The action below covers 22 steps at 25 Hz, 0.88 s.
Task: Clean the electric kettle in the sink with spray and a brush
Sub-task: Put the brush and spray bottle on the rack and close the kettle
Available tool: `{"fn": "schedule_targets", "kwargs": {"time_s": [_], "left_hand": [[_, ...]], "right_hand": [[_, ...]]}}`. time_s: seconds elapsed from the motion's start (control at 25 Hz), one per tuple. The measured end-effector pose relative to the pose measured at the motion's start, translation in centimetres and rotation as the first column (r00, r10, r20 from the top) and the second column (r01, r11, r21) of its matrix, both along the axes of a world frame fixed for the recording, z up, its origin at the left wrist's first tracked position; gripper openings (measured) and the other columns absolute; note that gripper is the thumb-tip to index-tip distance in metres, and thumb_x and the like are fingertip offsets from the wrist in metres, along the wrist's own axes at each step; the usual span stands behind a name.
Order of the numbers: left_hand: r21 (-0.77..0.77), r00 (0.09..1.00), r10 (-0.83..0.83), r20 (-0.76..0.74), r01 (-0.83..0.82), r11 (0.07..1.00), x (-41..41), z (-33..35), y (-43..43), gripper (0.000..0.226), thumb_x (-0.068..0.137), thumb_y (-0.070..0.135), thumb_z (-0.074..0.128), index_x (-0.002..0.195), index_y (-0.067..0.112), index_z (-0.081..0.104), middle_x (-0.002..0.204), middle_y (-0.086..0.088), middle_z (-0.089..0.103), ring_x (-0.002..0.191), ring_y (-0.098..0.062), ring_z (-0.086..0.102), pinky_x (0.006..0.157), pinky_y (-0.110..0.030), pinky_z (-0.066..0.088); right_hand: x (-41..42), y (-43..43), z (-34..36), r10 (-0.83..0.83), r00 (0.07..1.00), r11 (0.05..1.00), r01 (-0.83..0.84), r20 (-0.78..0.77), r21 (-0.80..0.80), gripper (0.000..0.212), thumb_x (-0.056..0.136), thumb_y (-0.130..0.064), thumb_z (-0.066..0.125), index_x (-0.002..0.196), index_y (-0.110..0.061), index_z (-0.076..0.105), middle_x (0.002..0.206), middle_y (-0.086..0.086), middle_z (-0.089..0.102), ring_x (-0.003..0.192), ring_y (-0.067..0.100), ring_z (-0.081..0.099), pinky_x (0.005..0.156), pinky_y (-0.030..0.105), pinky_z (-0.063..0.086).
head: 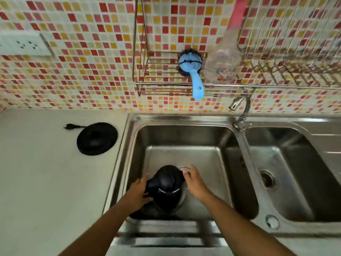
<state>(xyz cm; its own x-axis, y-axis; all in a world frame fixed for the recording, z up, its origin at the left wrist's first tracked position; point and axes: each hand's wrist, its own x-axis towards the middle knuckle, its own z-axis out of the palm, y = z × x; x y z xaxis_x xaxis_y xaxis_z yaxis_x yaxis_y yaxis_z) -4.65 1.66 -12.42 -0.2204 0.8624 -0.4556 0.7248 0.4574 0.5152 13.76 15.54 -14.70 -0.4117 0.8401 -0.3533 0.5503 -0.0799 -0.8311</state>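
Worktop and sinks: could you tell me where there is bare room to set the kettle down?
The worktop is bare in front of the black base. The right basin holds only its drain. The left basin is crowded near its front by the kettle, left hand and right hand.

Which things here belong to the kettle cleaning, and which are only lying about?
For the job:
- kettle, in the left sink basin, left hand and right hand on it
- blue brush and clear bottle in the wall rack
- tap

Lying about:
- kettle base with plug
- wall socket
- right sink basin
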Motion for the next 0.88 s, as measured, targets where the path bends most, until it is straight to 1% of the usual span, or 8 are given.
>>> {"fn": "schedule_targets", "kwargs": {"time_s": [0.08,0.2,0.28,0.36,0.44,0.64,0.8,0.88], "left_hand": [[0.062,0.995,0.072,0.072,-0.077,0.995,-0.1,-0.5,0.1,0.063,0.087,0.009,0.066,0.138,-0.006,0.033,0.13,-0.021,0.051,0.12,-0.03,0.052,0.084,-0.017,0.035],[0.179,0.991,0.092,0.1,-0.109,0.978,0.0,-0.6,0.0,0.043,0.087,0.003,0.064,0.124,-0.006,0.045,0.107,-0.012,0.054,0.107,-0.03,0.057,0.081,-0.018,0.034],[0.285,0.984,0.082,0.157,-0.125,0.95,-0.1,0.2,-0.2,0.034,0.084,-0.001,0.066,0.114,0.001,0.052,0.099,-0.005,0.056,0.097,-0.026,0.058,0.078,-0.023,0.037],[0.355,0.968,0.07,0.24,-0.155,0.922,-0.5,2.0,0.0,0.035,0.081,-0.003,0.068,0.104,0.02,0.054,0.09,0.0,0.061,0.088,-0.019,0.06,0.076,-0.028,0.043],[0.409,0.959,0.041,0.281,-0.158,0.899,-0.7,4.6,0.8,0.04,0.081,-0.001,0.068,0.1,0.033,0.055,0.088,0.005,0.064,0.084,-0.01,0.063,0.075,-0.026,0.05],[0.538,0.963,0.027,0.267,-0.172,0.825,-0.6,11.6,1.8,0.037,0.085,0.004,0.068,0.117,0.018,0.057,0.105,-0.003,0.066,0.094,-0.01,0.064,0.079,-0.008,0.047],[0.603,0.948,0.047,0.316,-0.239,0.761,-1.9,16.7,1.1,0.036,0.086,0.012,0.068,0.119,0.018,0.057,0.105,0.007,0.066,0.098,0.001,0.063,0.083,-0.007,0.046],[0.642,0.939,0.093,0.33,-0.296,0.707,-4.0,18.7,0.4,0.034,0.086,0.019,0.068,0.119,0.018,0.058,0.107,0.007,0.066,0.102,-0.002,0.062,0.088,-0.015,0.048]], "right_hand": [[-0.1,-0.7,-1.8,-0.044,0.999,0.986,0.045,0.009,-0.158,0.062,0.092,-0.053,0.042,0.133,-0.006,0.048,0.132,0.008,0.053,0.125,0.028,0.05,0.109,0.043,0.039],[-0.1,-1.0,-2.4,-0.107,0.993,0.946,0.114,0.04,-0.302,0.078,0.084,-0.066,0.042,0.143,-0.015,0.037,0.144,0.011,0.047,0.133,0.031,0.045,0.11,0.048,0.038],[0.4,-1.6,0.2,-0.118,0.993,0.961,0.12,0.023,-0.25,0.066,0.091,-0.058,0.041,0.137,-0.012,0.045,0.134,0.009,0.055,0.127,0.028,0.05,0.107,0.041,0.04],[1.1,-2.0,3.8,-0.129,0.992,0.972,0.127,0.004,-0.198,0.045,0.099,-0.044,0.039,0.13,-0.012,0.048,0.118,0.001,0.057,0.114,0.019,0.053,0.096,0.031,0.04],[1.7,-2.0,6.2,-0.166,0.985,0.978,0.16,-0.039,-0.136,0.041,0.101,-0.043,0.037,0.127,-0.014,0.048,0.11,0.0,0.056,0.106,0.018,0.053,0.087,0.028,0.037],[0.9,-1.5,12.2,-0.187,0.966,0.975,0.204,-0.176,0.083,0.043,0.101,-0.041,0.035,0.123,-0.01,0.054,0.109,0.01,0.064,0.11,0.03,0.059,0.088,0.032,0.043],[-1.2,-1.5,17.6,-0.076,0.961,0.966,0.137,-0.265,0.221,0.042,0.102,-0.039,0.032,0.132,-0.013,0.046,0.125,0.009,0.061,0.119,0.028,0.055,0.089,0.027,0.037],[-3.6,-2.0,19.7,-0.019,0.953,0.963,0.1,-0.304,0.252,0.042,0.103,-0.038,0.032,0.137,-0.016,0.042,0.134,0.007,0.056,0.125,0.025,0.051,0.093,0.024,0.033]]}}
